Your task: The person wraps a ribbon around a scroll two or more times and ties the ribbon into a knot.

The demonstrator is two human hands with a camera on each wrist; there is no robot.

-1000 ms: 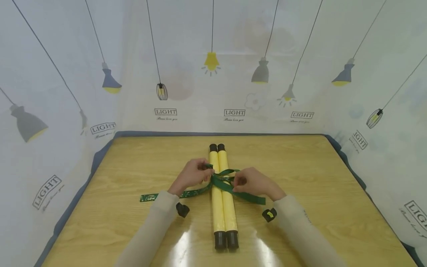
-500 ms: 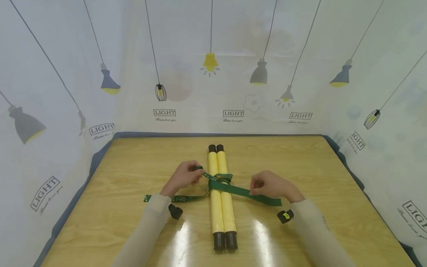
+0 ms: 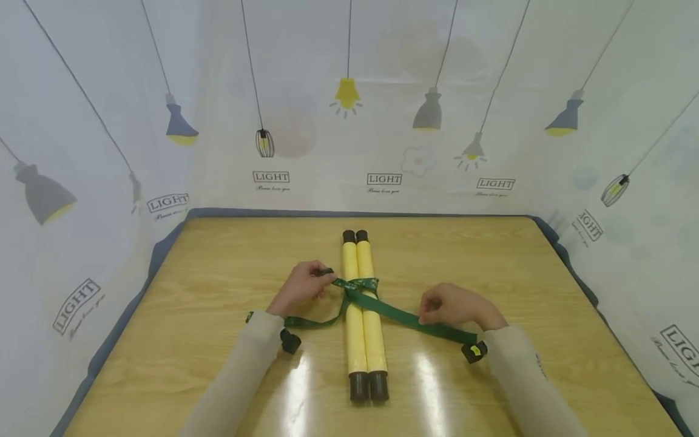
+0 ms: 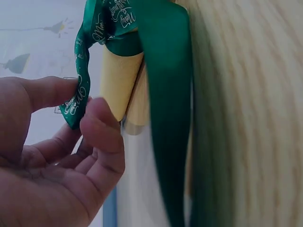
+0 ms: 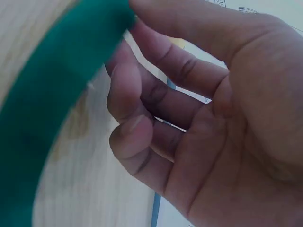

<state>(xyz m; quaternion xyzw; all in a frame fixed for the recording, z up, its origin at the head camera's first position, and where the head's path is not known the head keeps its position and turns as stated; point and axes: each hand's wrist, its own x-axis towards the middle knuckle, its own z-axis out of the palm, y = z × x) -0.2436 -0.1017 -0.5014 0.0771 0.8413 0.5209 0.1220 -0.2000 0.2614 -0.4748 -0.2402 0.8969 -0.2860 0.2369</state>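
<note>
Two yellow rods (image 3: 356, 343) with dark end caps lie side by side on the wooden table, pointing away from me. A green ribbon (image 3: 390, 312) is wrapped around both near their middle, with white lettering on one face. Left of the rods, my left hand (image 3: 299, 286) pinches a folded, lettered length of ribbon (image 4: 81, 97) between thumb and fingers. My right hand (image 3: 459, 304) pinches the plain-faced ribbon strip (image 5: 61, 71) stretched out to the right. A small flattened loop stands over the rods. Another ribbon tail (image 3: 311, 323) runs left, partly hidden behind my left sleeve.
Dark camera mounts sit at the left wrist (image 3: 290, 341) and right wrist (image 3: 474, 351). A printed cloth (image 3: 327, 145) with lamp pictures walls in the back and sides of the table (image 3: 180, 364).
My right hand has moved right, drawing its ribbon strip out longer and straighter. My left hand has shifted slightly left, and the loop over the rods has become smaller.
</note>
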